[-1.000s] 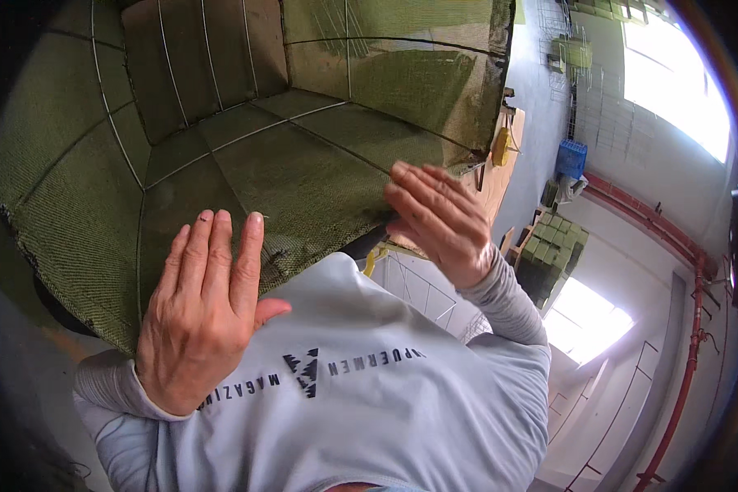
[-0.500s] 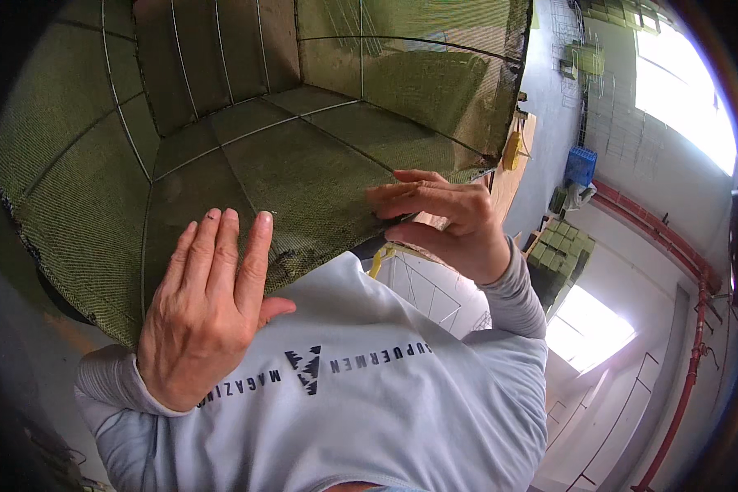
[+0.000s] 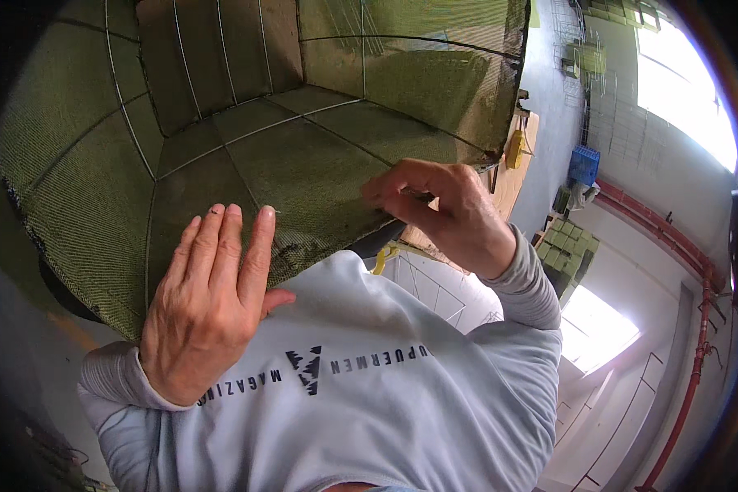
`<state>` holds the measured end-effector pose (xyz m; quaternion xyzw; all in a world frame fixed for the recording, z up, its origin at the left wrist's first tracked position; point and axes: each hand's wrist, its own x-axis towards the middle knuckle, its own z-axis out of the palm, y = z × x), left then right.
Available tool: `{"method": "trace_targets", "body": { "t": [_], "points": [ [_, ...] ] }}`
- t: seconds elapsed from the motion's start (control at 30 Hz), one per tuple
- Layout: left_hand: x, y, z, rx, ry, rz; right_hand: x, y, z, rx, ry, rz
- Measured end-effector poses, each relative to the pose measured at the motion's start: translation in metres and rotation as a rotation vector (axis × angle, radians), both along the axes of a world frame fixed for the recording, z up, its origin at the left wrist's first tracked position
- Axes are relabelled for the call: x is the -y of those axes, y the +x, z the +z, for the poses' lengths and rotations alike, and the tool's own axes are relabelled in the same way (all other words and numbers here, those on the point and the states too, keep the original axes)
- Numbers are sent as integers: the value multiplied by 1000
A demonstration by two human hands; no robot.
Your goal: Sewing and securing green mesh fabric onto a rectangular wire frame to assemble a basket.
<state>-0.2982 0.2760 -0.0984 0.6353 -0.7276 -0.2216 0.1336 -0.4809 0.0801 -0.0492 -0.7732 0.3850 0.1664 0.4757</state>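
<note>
A large box-like wire frame lined with dark green woven fabric fills the upper left, open toward my chest. My left hand lies flat on the fabric at the near edge, fingers stretched out and side by side, thumb apart. A tiny pale thread or wire end shows beside its index fingertip. At the near edge further right, my right hand is bent, its thumb and fingers closed around the fabric's border. Its fingertips are blurred, and a small dark bit shows between thumb and fingers.
To the right stands a wooden tabletop with a yellow tool or clamp on it. Beyond are a blue crate, a stack of green blocks and red pipes along the wall. Wire grids hang by the window.
My right hand has gone from fingers held more apart to a tighter bend at the fabric's border, its wrist shifting slightly right. My left hand stays nearly still.
</note>
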Motion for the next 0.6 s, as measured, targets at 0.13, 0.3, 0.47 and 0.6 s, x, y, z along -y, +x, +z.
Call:
{"method": "trace_targets", "body": {
  "t": [0.13, 0.3, 0.47, 0.6],
  "points": [
    [1, 1, -2, 15, -13, 14, -2, -5, -3, 267, -499, 13],
    [-1, 1, -3, 14, -38, 20, 1, -32, 30, 497, 202, 233],
    [-1, -1, -4, 25, -41, 16, -17, -31, 9, 420, -931, 529],
    [-2, -2, -4, 23, -42, 27, -21, -30, -12, 467, -929, 643]
  ]
}}
